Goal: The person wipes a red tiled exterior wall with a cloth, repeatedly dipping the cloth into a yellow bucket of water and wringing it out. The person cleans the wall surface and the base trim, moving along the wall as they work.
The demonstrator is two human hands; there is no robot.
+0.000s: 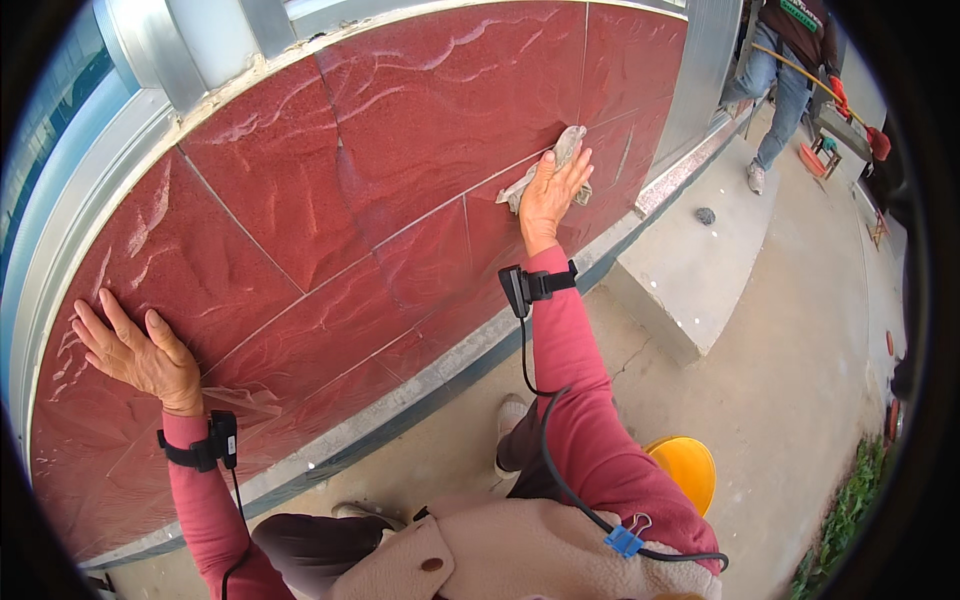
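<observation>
A red wall of large rippled tiles (442, 97) with pale joints curves across the view before me. My left hand (142, 352) lies against its left part, fingers spread and nothing in them. Farther right, my right hand (550, 191) presses a crumpled pale cloth (571, 139) to the tiles near a joint. Parts of the cloth stick out above the fingers and on both sides of the palm; the rest is hidden under the hand. Just right of my left wrist, a loose flap of what looks like clear film (251, 401) shows on the wall.
A yellow bucket (686, 472) stands beside my right arm. A concrete step (697, 255) bears a dark grey lump (705, 216). Beyond it, a person (787, 90) in red gloves holds a long-handled tool near a red basin (811, 160). Metal window framing (142, 120) borders the wall.
</observation>
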